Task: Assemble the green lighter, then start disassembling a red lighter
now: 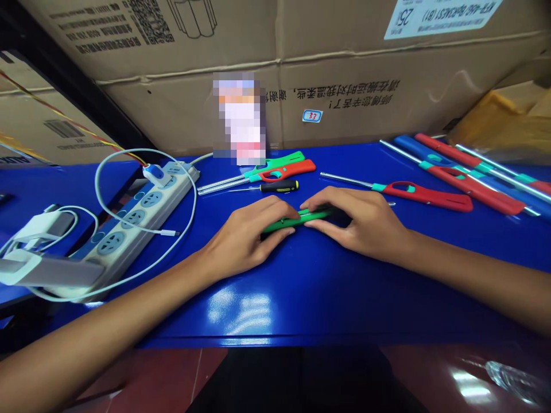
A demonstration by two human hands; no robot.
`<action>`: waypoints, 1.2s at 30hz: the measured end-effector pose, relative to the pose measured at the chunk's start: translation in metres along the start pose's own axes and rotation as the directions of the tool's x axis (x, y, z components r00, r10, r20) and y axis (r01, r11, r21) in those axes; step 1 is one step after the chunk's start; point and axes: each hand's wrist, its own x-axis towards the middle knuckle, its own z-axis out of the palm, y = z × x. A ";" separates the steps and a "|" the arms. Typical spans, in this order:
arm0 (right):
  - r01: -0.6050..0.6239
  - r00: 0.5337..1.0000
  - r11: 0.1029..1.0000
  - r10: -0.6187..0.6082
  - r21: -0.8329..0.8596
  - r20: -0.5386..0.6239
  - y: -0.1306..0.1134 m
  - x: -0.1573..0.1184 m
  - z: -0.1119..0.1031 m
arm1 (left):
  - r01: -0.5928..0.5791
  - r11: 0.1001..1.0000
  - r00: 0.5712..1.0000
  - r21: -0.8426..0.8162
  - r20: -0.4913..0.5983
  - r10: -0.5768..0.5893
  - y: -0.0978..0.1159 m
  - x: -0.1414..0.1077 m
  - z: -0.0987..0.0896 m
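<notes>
- Green piece (301,218): your fingers cover both ends, only the middle shows; right end goes dark under your right hand (365,222), can't make it out.
- Small metal tip (391,203) pokes out just beyond your right hand; rest hidden, can't tell if it joins the green piece.
- Upright panel (243,123) beyond your left fingers is pixelated, content unreadable.
- Your left hand (241,235): palm down, thumb on the near side, fingers on the far side, pinching the green piece's left end.
- Your right hand: wrist bent, fingers arched over, thumb below, pinching toward the right end. Fingertips of both hands near each other, low over the worktop (258,292).
- Forearms come in from the lower left and right edge.
- Just beyond your left fingers: black-yellow screwdriver (279,186), then red lighter (303,168) and green lighter (293,159), rods pointing left.
- Beyond your right fingers: single red-handled lighter (430,195), closest thing in the way on that side; lighter pile (477,178) farther right.
- Left of your left fingers: white cable (188,221) looping over a power strip (142,215).
- Cardboard box (344,74) walls off the far side.
</notes>
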 end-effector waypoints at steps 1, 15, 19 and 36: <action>0.035 0.999 0.998 -0.036 -0.046 -0.015 0.001 -0.002 0.000 | -0.002 1.000 1.000 0.002 -0.009 0.002 0.000 0.000 0.000; 0.267 0.950 0.828 -0.311 -0.493 -0.008 0.000 -0.009 -0.002 | 0.004 1.000 1.000 -0.015 -0.005 -0.004 -0.001 -0.001 0.000; 0.292 0.940 0.807 -0.341 -0.513 -0.001 -0.002 -0.008 -0.003 | 0.008 1.000 1.000 -0.005 0.008 -0.008 -0.001 -0.003 0.002; 0.284 0.945 0.823 -0.326 -0.492 0.000 -0.003 -0.011 -0.004 | -0.012 0.997 0.999 -0.079 0.045 0.016 -0.002 -0.001 -0.001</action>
